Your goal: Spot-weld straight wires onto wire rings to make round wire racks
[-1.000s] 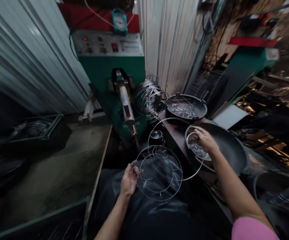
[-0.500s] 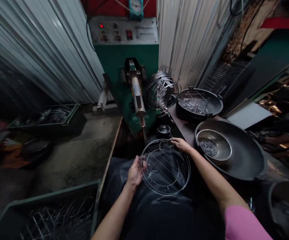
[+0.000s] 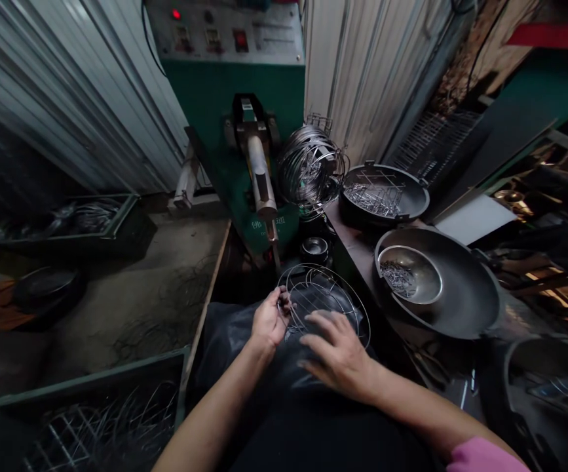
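Note:
My left hand (image 3: 270, 319) grips the left rim of a round wire rack (image 3: 320, 292), with thumb and fingers closed around the wire. The rack is tilted above the dark cloth (image 3: 234, 328) covering my lap. Over the near part of the rack is my right hand (image 3: 337, 354), a little blurred, with its fingers spread and nothing visible in them. Some short loose wire pieces (image 3: 292, 332) lie on the cloth between the two hands, partly hidden by the fingers. Directly ahead, a machine's metal arm and pointed tip (image 3: 271, 229) stand beyond the rack.
A green machine (image 3: 229, 78) carries a bundle of wire rings (image 3: 308, 167) on its right. Two dark pans (image 3: 470, 288) (image 3: 414, 190) sit at right, one with a metal bowl (image 3: 434, 272) of short wire pieces. Green bins (image 3: 87, 387) (image 3: 121, 219) of wire parts stand at left.
My right hand has let go of the rack's far right rim and come down toward my lap, fingers spread. The rack has tilted, still in my left hand. The view has shifted slightly.

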Available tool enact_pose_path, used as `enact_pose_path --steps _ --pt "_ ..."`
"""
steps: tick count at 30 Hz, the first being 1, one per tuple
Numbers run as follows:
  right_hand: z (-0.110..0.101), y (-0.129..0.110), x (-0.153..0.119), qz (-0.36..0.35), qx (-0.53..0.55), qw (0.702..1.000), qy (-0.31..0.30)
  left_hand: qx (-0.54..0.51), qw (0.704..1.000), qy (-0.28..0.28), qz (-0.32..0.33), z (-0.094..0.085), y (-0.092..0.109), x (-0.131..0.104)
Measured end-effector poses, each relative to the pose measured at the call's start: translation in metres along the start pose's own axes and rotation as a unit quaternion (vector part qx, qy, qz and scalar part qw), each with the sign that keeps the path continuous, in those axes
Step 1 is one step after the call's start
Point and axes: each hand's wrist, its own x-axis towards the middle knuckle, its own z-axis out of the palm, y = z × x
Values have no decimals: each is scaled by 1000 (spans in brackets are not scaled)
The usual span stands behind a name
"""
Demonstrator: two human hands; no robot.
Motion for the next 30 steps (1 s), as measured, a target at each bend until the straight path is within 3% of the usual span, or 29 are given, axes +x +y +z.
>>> enact_pose_path --steps 2,5,9,11,14,17,20,23,24,26,28,30 --pt "10 -17 -3 5 -61 998 -9 -25 1000 -3 6 13 -1 -4" --pt "23 -18 0 52 -144 988 0 -60 998 13 26 28 -3 -14" --pt "15 -9 10 98 -187 977 8 -76 996 8 46 33 1 -34" --pt "2 -1 17 120 -136 983 13 -60 997 -26 43 30 7 -46" --pt "-13 16 33 123 43 991 41 -19 992 -108 69 19 18 -66" --pt "-17 30 49 136 225 963 51 35 979 -171 106 5 26 -83" --pt "-11 34 62 163 323 932 25 80 971 -186 124 -14 35 -93" --pt "-2 35 69 167 366 915 2 177 963 -162 123 -37 49 -95" --pt "1 36 69 167 375 912 -7 227 953 -145 140 -44 56 -94" --pt "6 39 71 170 388 906 -26 335 908 -90 234 -57 72 -87" --pt "9 44 73 173 393 902 -38 426 826 -38 366 -64 87 -75" --pt "10 48 78 179 396 900 -42 497 745 -52 442 -64 98 -59"
